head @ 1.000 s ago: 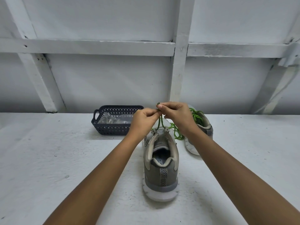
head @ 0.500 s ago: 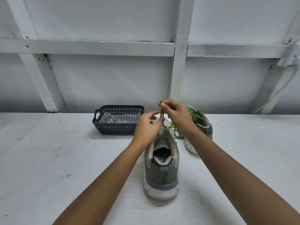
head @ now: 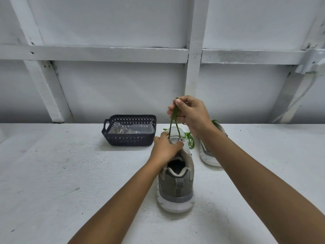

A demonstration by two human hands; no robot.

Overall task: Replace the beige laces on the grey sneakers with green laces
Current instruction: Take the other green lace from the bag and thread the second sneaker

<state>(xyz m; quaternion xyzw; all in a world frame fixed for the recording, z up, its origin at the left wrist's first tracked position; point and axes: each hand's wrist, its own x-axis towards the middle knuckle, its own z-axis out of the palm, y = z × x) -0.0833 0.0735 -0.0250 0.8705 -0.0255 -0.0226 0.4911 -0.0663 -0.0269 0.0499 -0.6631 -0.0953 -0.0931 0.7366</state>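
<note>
Right hand [head: 190, 113] pinches green lace [head: 173, 120] aloft | left hand [head: 166, 148] grips sneaker [head: 175, 182] tongue

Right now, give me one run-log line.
right hand: pinches green lace, held up | left hand: holds near sneaker | far sneaker: beside | basket: behind-left

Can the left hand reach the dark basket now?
Likely yes: basket sits just left of the left hand, nothing between, but that hand grips the near sneaker and must let go.
</note>
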